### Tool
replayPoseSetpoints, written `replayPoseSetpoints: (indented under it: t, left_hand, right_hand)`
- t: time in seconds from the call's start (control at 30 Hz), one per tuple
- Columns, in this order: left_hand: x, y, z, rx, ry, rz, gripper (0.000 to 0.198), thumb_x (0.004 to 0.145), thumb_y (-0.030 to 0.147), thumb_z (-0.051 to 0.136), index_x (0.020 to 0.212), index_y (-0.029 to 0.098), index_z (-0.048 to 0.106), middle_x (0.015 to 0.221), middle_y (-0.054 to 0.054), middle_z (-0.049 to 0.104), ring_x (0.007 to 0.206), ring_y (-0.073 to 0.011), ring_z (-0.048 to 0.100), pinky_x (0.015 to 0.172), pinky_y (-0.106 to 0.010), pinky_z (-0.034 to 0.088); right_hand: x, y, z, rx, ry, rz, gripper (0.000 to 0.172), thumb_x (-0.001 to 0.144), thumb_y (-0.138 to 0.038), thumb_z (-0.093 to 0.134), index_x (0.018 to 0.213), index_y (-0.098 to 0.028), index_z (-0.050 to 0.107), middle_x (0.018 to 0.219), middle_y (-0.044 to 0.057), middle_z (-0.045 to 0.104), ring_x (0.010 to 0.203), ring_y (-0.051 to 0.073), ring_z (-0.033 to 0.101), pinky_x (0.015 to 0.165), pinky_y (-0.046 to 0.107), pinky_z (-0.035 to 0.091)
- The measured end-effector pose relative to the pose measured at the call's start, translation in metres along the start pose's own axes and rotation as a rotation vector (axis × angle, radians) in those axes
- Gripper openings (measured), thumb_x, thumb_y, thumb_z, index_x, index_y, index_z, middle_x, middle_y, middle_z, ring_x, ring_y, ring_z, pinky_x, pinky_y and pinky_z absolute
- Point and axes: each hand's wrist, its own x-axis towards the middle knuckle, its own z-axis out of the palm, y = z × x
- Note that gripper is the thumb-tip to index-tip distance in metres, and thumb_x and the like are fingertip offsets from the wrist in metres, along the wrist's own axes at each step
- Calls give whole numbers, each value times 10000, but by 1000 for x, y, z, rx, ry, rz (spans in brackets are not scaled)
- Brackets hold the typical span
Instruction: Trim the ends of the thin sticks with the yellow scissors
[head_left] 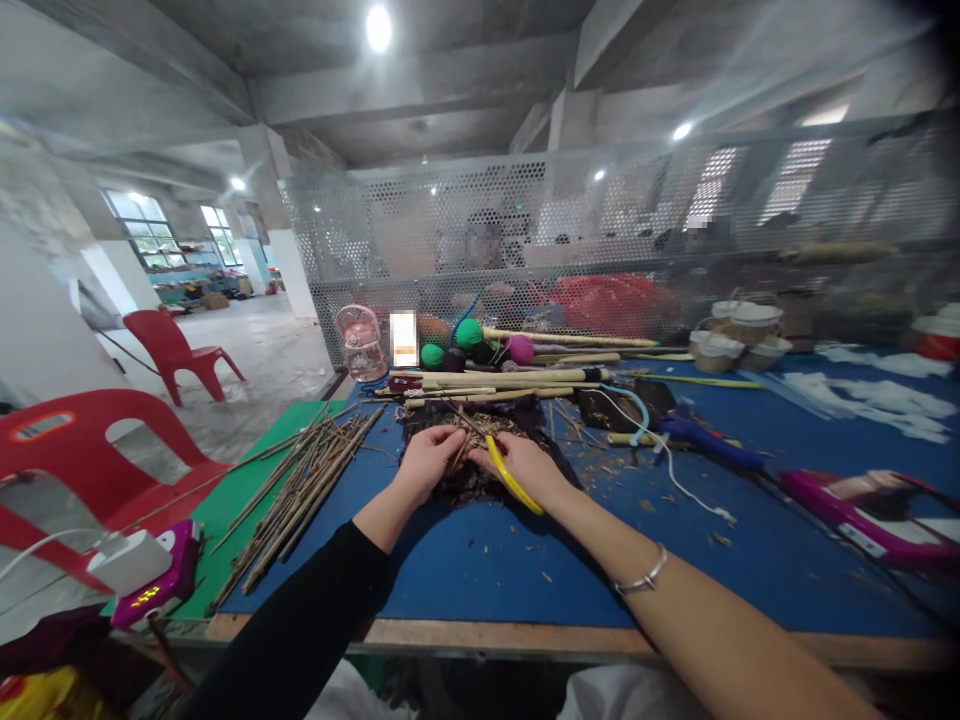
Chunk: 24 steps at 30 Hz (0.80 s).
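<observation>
My right hand (525, 470) is closed on yellow-handled scissors (512, 478); the yellow loop lies along the back of the hand and the dark blades point up and left. Close beside it, my left hand (431, 455) pinches what looks like a thin twig, mostly hidden by the fingers. Both hands are over a crumpled dark cloth (469, 487) strewn with short brown chips (472, 428). A bundle of long thin twigs (311, 485) lies to the left of my left hand.
Pale sticks (510, 379) and green and pink balls (470, 332) lie at the back of the blue table (465, 580), before a perforated metal screen (420, 220). A pink bottle (363, 345) stands back left. At right are a purple device (862, 515), a white cord (686, 485) and small buckets (716, 352).
</observation>
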Motion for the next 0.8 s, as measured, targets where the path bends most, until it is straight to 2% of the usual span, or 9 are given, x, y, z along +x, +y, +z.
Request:
replayPoseSetpoints:
  t: [0.1, 0.27, 0.33, 0.5, 0.67, 0.8]
  left_hand:
    - [0, -1, -1, 28, 29, 48, 346, 644, 449, 638, 727, 113, 623, 517, 26, 512, 417, -40, 378, 413, -178, 287]
    - [2, -2, -2, 14, 149, 103, 404, 615, 392, 677, 902, 114, 618, 784, -45, 614, 614, -83, 514, 540, -189, 401]
    - [4, -5, -3, 57, 150, 121, 369, 647, 408, 642, 854, 103, 627, 733, -43, 603, 601, -86, 501, 543, -195, 396]
    - [6, -9, -4, 176, 113, 135, 345, 718, 444, 543, 634, 113, 590, 552, -2, 527, 471, -64, 390, 453, -193, 292]
    - [4, -7, -1, 174, 125, 192, 310, 710, 414, 551, 596, 127, 585, 524, 12, 523, 474, -77, 406, 477, -203, 306]
    - [3, -9, 3, 87, 103, 172, 232, 695, 353, 568, 707, 130, 631, 578, 3, 568, 504, -88, 449, 520, -209, 352]
  right_hand:
    - [0, 1, 1, -3, -2, -13, 455, 728, -641, 450, 775, -206, 571, 735, 36, 633, 626, 155, 559, 512, 223, 286]
    - [0, 1, 1, -30, -6, -20, 459, 723, -640, 460, 793, -201, 574, 740, 43, 633, 641, 161, 564, 520, 225, 287]
    - [0, 1, 2, -48, -8, -15, 462, 719, -643, 461, 786, -199, 571, 731, 45, 632, 643, 164, 566, 519, 227, 284]
    - [-1, -1, 2, -78, -14, -8, 461, 729, -647, 437, 776, -205, 559, 725, 45, 633, 650, 175, 575, 519, 235, 293]
    - [-4, -4, 1, -105, 34, -12, 463, 715, -629, 474, 897, -209, 544, 824, 59, 646, 753, 215, 603, 592, 258, 338]
    - [-6, -7, 0, -34, 53, -49, 548, 687, -584, 548, 1051, -178, 495, 929, 89, 627, 859, 231, 590, 681, 274, 378]
